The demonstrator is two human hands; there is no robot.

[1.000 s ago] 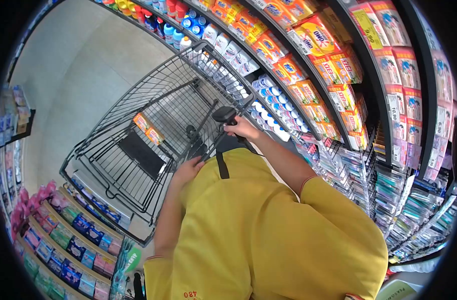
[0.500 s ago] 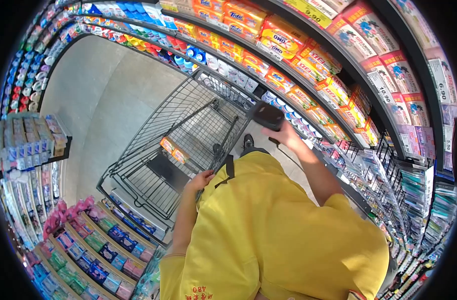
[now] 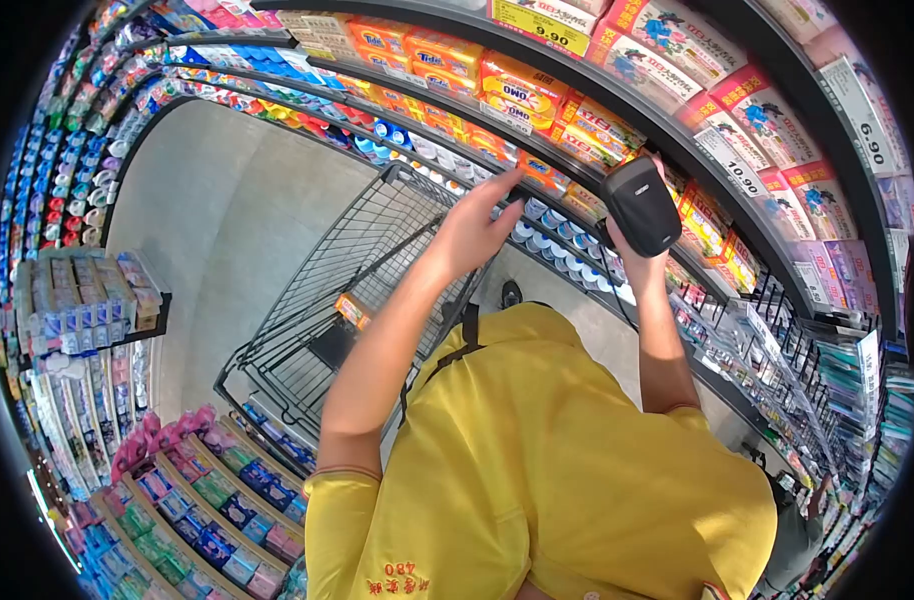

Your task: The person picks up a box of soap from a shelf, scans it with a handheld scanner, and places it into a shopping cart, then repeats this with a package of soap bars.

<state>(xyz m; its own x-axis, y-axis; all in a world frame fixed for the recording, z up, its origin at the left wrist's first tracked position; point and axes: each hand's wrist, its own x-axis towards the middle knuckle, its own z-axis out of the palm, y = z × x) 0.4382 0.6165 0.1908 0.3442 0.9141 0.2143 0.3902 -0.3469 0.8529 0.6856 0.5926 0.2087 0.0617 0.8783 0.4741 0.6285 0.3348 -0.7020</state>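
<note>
My right hand (image 3: 639,268) grips a black case-like device (image 3: 642,207) from below, with a thin dark cord hanging beside it. It is held up in front of the shelf of orange and yellow soap packs. My left hand (image 3: 479,228) is stretched over the near end of the shopping cart (image 3: 312,240), fingers extended and thumb apart, with nothing visible in it. Its fingertips point at orange Tide packs (image 3: 545,175); contact cannot be made out. In the cart lies an orange pack (image 3: 354,311), partly behind my left forearm.
Shelves with price tags (image 3: 732,160) curve along the front and right. Hanging goods on wire racks (image 3: 777,350) are at the right. A stand of packaged goods (image 3: 87,300) is at the left, above tiers of colourful packs (image 3: 197,500). Grey floor (image 3: 227,190) lies beyond the cart.
My left hand has left the cart's rim and reached forward toward the shelf. My right hand has raised the black device and moved it right, turning it upright.
</note>
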